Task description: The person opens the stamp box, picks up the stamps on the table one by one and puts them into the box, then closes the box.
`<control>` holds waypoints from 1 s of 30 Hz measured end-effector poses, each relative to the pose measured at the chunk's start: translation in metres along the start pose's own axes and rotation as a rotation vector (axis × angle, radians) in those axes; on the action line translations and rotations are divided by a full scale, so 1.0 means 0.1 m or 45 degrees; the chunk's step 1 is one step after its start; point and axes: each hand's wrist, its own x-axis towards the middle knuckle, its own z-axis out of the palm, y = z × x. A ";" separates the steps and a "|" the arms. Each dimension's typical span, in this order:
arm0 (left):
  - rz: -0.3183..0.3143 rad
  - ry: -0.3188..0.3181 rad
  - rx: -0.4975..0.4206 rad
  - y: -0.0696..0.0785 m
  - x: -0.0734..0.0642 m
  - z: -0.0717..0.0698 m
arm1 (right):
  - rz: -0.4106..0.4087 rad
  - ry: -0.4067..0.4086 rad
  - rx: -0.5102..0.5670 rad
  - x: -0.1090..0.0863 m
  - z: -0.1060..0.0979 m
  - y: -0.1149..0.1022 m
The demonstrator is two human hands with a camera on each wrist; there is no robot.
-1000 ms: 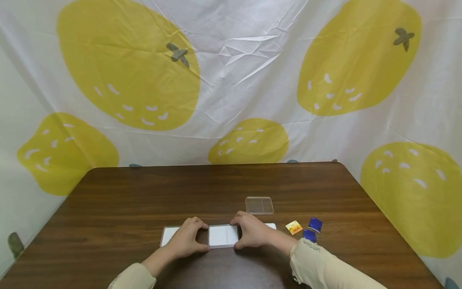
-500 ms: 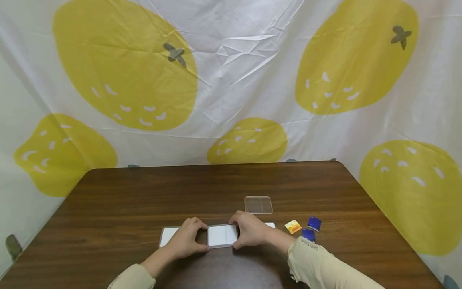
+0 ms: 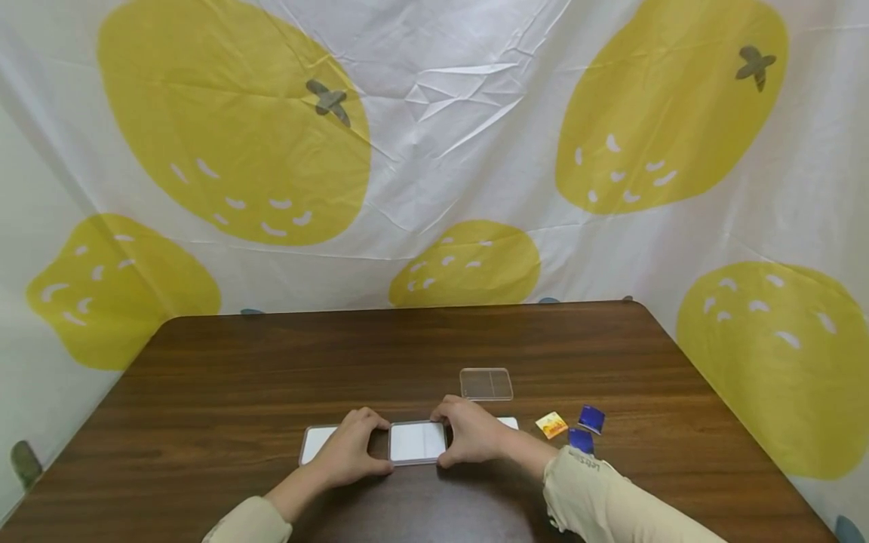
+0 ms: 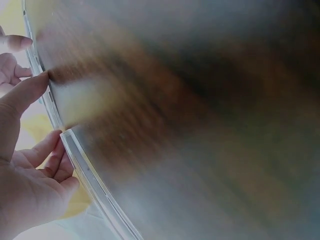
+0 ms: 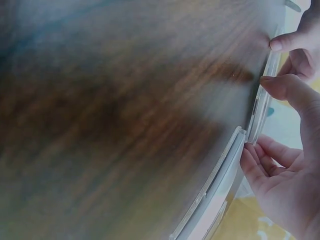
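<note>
Fingers of the left hand [image 3: 349,451] clamp the left end of the clear-rimmed case [image 3: 417,442] on the table [image 3: 380,354]; those of the right hand [image 3: 473,431] clamp the right. Probably light, stiff, slick and brittle, it suits 2 hands gripping its edges.

Head view: from your head, forward and down, desk [image 3: 326,362] wide. Wrist views, two: close, tilted, both sharing your fingers [image 4: 42,148].
</note>
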 end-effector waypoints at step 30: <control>0.017 0.030 0.033 -0.04 0.01 0.03 | -0.022 0.030 0.053 0.01 -0.08 0.03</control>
